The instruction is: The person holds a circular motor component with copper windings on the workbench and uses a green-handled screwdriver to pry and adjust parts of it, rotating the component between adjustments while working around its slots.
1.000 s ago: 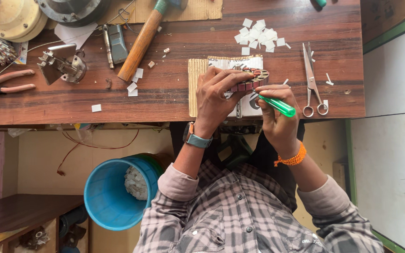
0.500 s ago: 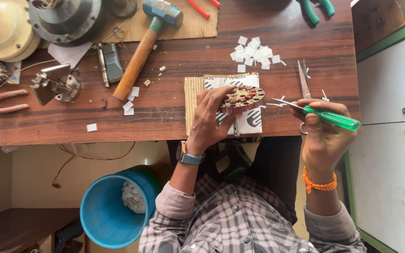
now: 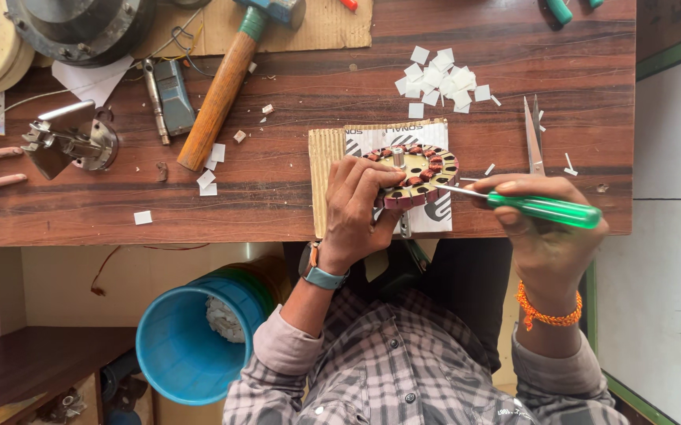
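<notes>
Screwdriver (image 3: 541, 208) gripped, stator (image 3: 418, 175) held steady

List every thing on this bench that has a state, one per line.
Stator: on cardboard, steadied by the left hand.
Green-handled screwdriver: in the right hand, tip at the stator's windings.
Scissors: closed, lying on the bench.
Hammer: lying flat, unheld.
Blue bucket: upright, scraps inside.
</notes>
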The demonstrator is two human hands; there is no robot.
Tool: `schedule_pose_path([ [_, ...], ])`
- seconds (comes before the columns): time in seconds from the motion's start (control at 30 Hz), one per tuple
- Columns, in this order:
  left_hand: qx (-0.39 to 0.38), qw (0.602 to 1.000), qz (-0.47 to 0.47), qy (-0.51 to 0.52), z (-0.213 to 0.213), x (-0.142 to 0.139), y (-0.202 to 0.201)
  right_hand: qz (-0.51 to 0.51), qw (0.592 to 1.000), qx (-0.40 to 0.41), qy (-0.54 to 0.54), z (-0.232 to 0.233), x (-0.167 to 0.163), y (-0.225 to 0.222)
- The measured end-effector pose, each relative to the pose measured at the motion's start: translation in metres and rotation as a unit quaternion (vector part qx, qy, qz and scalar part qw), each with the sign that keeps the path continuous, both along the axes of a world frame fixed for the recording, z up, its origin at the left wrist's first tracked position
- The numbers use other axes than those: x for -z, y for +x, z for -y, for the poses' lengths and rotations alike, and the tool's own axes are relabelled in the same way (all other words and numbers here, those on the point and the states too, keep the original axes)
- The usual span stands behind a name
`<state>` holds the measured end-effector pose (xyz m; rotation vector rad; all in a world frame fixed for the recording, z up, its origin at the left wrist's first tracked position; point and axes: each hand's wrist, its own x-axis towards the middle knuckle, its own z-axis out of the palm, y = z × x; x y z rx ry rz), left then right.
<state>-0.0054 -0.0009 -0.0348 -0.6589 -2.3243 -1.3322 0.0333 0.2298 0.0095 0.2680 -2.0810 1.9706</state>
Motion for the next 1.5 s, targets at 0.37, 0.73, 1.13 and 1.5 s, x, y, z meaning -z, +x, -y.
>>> schedule_pose_path([
  [0.37,0.004,1.000,0.001,-0.004,0.000,-0.003,-0.002,0.049,0.991,-0.081,0.091,0.013,-0.022,-0.021],
  [0.73,-0.003,1.000,0.000,-0.027,0.004,-0.006,0.002,0.009,0.996,-0.051,0.073,-0.002,-0.012,-0.020],
  [1.13,-0.122,0.990,-0.036,-0.067,-0.027,0.000,0.017,0.012,0.994,0.045,-0.102,-0.052,0.021,0.021],
  [1.5,0.022,0.997,0.027,0.074,0.009,0.013,-0.002,0.001,0.979,0.099,-0.176,-0.045,0.031,0.027],
])
